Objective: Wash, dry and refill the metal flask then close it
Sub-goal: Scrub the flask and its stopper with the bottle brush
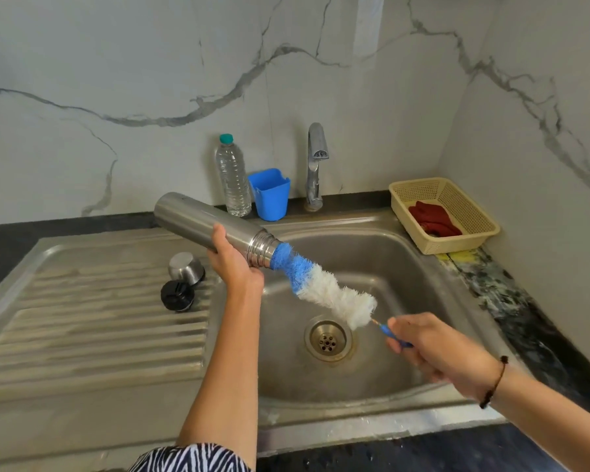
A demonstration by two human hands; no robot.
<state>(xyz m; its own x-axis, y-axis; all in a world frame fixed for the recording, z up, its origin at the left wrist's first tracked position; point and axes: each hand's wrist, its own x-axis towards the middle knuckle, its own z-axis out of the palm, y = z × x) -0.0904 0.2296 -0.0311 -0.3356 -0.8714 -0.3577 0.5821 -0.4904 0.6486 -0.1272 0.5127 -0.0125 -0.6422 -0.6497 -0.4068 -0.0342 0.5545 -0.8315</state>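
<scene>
i'm mid-wash: my left hand (pixel 234 264) grips the flask (pixel 212 228) tilted over the sink (pixel 382 240), my right hand (pixel 433 349) holds the brush (pixel 321 284), its tip in the mouth. drying, refilling, closing remain; lid (pixel 178 295) lies aside.

One head cam, wide-angle, looks fwd & down at close range onto sink (pixel 372 253), counter (pixel 525 321) and marble wall (pixel 184 63) behind.
</scene>
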